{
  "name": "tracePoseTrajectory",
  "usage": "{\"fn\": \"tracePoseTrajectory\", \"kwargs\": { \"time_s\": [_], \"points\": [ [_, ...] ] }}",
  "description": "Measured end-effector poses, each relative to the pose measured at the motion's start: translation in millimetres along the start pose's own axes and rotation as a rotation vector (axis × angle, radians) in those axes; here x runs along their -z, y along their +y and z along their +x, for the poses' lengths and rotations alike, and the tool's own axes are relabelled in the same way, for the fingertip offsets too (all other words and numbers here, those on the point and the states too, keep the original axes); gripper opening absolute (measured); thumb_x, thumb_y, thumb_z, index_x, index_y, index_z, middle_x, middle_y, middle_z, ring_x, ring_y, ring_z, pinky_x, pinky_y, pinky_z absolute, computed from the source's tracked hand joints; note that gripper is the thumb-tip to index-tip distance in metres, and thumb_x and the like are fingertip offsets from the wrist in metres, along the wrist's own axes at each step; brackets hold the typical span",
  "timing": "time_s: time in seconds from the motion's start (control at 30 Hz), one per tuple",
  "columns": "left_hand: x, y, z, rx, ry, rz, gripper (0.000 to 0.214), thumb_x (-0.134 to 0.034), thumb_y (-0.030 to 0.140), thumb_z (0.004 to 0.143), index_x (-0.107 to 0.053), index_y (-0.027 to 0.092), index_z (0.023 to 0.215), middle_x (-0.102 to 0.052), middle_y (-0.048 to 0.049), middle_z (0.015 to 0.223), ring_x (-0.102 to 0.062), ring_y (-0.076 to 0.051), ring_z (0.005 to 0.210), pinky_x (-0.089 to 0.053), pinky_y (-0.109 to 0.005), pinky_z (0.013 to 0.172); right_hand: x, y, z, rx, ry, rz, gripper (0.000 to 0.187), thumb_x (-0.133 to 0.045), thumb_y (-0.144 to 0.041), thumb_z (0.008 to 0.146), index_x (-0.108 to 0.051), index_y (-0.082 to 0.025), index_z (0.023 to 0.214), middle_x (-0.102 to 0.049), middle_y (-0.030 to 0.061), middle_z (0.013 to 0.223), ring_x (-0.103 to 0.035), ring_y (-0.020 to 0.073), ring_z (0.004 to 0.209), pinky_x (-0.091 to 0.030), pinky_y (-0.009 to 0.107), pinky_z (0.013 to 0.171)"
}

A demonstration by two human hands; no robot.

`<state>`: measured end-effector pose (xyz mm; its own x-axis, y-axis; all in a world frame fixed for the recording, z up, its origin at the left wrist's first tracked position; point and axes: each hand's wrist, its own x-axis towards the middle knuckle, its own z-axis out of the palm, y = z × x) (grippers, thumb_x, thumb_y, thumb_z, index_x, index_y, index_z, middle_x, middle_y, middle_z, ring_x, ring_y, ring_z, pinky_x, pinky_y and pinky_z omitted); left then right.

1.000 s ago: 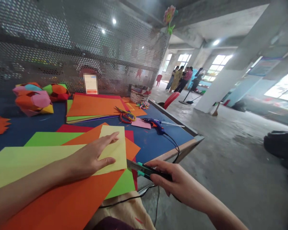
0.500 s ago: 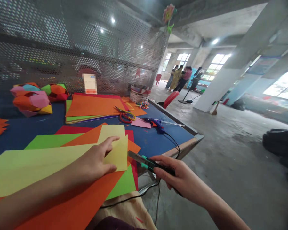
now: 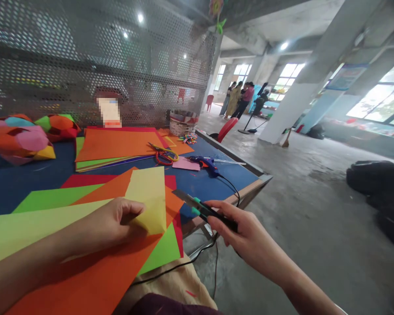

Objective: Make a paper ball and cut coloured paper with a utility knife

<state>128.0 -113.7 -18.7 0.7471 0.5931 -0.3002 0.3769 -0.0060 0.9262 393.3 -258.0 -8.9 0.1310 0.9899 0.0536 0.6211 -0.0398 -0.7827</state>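
Observation:
My left hand [image 3: 120,221] pinches the near edge of a pale yellow piece of paper [image 3: 151,192], which bends up towards me. Beneath it lie a long pale yellow sheet [image 3: 49,218] and orange [image 3: 95,271], green [image 3: 160,253] and red sheets [image 3: 178,234], fanned over one another. In my right hand [image 3: 239,227] is a box cutter [image 3: 198,210] with a black and teal handle. Its blade points left, just off the right edge of the yellow piece and apart from it.
On the blue table [image 3: 230,179] lie scissors [image 3: 164,153], a glue gun [image 3: 206,165] with a black cord, a pink card [image 3: 186,163] and stacked coloured paper [image 3: 118,142]. A basket [image 3: 184,122] and paper balls [image 3: 21,138] stand farther back. Several people [image 3: 239,98] stand far off.
My left hand has gone from lying with fingers spread on the yellow piece to gripping and lifting its near edge. The cutter stays in my right hand, its blade tilted up slightly.

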Motion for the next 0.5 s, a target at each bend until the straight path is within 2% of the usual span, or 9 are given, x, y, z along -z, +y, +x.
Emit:
{"fn": "tracePoseTrajectory", "kwargs": {
  "time_s": [0.07,0.1,0.23,0.33,0.43,0.5],
  "points": [
    [1.3,-1.9,3.0,-0.012,-0.051,0.019,0.031,-0.076,0.047,0.079,-0.076,0.019,0.092,-0.074,-0.0025,0.084,-0.065,-0.019,0.073,-0.046,-0.025,0.061,1.8,0.0,-2.2,0.003,-0.005,0.025,0.040,-0.056,-0.046,0.100,-0.066,-0.020,0.129,-0.061,-0.0015,0.077,-0.048,0.0107,0.058,-0.039,0.023,0.051],
    [1.9,-2.6,5.1,-0.016,-0.037,0.027,0.031,-0.075,0.046,0.079,-0.077,0.020,0.095,-0.075,-0.0029,0.089,-0.067,-0.021,0.078,-0.048,-0.026,0.065,2.3,-0.1,-3.0,-0.002,-0.047,0.055,0.039,-0.057,-0.046,0.100,-0.067,-0.021,0.128,-0.061,-0.0015,0.078,-0.049,0.0105,0.058,-0.039,0.023,0.051],
    [0.4,-4.5,15.3,-0.026,0.083,-0.001,0.043,-0.077,0.052,0.077,-0.076,0.017,0.101,-0.078,-0.0063,0.096,-0.069,-0.022,0.081,-0.050,-0.027,0.068,2.6,-0.1,-1.6,-0.048,-0.263,0.113,0.033,-0.059,-0.041,0.100,-0.070,-0.023,0.126,-0.064,-0.0014,0.082,-0.048,0.0087,0.059,-0.038,0.020,0.051],
    [-3.3,-6.7,21.5,-0.064,0.142,0.005,0.043,-0.075,0.054,0.078,-0.073,0.017,0.101,-0.077,-0.0071,0.099,-0.070,-0.024,0.089,-0.053,-0.030,0.075,2.9,1.1,4.5,-0.064,-0.301,0.095,0.033,-0.058,-0.038,0.100,-0.070,-0.023,0.127,-0.065,-0.0010,0.084,-0.048,0.0084,0.058,-0.038,0.019,0.049],
    [-2.8,-9.6,23.5,-0.161,0.254,0.178,0.048,-0.073,0.049,0.080,-0.064,0.020,0.116,-0.073,-0.0064,0.103,-0.070,-0.025,0.092,-0.055,-0.033,0.080,4.7,2.0,10.9,-0.051,-0.314,0.060,0.034,-0.059,-0.037,0.099,-0.070,-0.021,0.127,-0.065,-0.0007,0.082,-0.050,0.0090,0.059,-0.040,0.019,0.050],
    [1.4,-9.8,23.4,-0.256,0.321,0.357,0.060,-0.074,0.051,0.081,-0.056,0.023,0.130,-0.069,-0.0087,0.117,-0.069,-0.027,0.098,-0.056,-0.036,0.082,6.0,2.0,13.3,-0.042,-0.327,0.036,0.033,-0.058,-0.036,0.099,-0.071,-0.021,0.126,-0.065,-0.0008,0.082,-0.050,0.0086,0.059,-0.040,0.019,0.050]
  ]
}}
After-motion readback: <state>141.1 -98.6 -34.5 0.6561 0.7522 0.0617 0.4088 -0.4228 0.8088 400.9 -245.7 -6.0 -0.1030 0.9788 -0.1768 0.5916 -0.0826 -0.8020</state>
